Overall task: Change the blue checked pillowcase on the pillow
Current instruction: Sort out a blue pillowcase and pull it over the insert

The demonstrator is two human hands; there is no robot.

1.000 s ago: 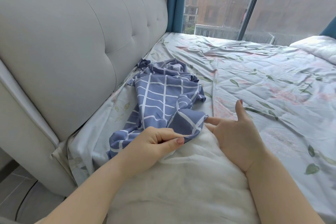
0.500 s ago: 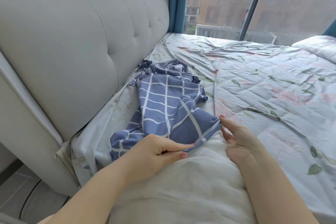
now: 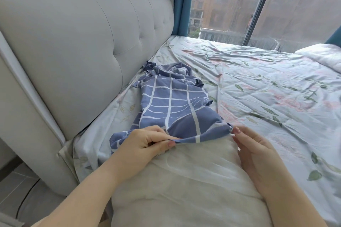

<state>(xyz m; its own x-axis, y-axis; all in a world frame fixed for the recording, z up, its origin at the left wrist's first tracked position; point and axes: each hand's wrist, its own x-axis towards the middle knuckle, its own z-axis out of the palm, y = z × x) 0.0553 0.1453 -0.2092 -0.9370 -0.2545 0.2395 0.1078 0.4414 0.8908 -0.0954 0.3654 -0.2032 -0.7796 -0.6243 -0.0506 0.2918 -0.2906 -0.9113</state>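
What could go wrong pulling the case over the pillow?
1. The right hand only meets a corner of the case, grip unclear; that side may slip while the left hand pinches the hem.
2. The far end lies bunched by the headboard, so the pillow may jam in twisted cloth.

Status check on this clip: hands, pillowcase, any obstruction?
Left hand pinching pillowcase hem. Right hand at its other corner, grip unclear. Pillow mostly bare, nothing blocking.

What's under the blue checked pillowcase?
The blue checked pillowcase lies mostly on the floral bedsheet; its near hem, pinched by the left hand, overlaps the far end of the bare white pillow. Whether that end is inside is hidden.
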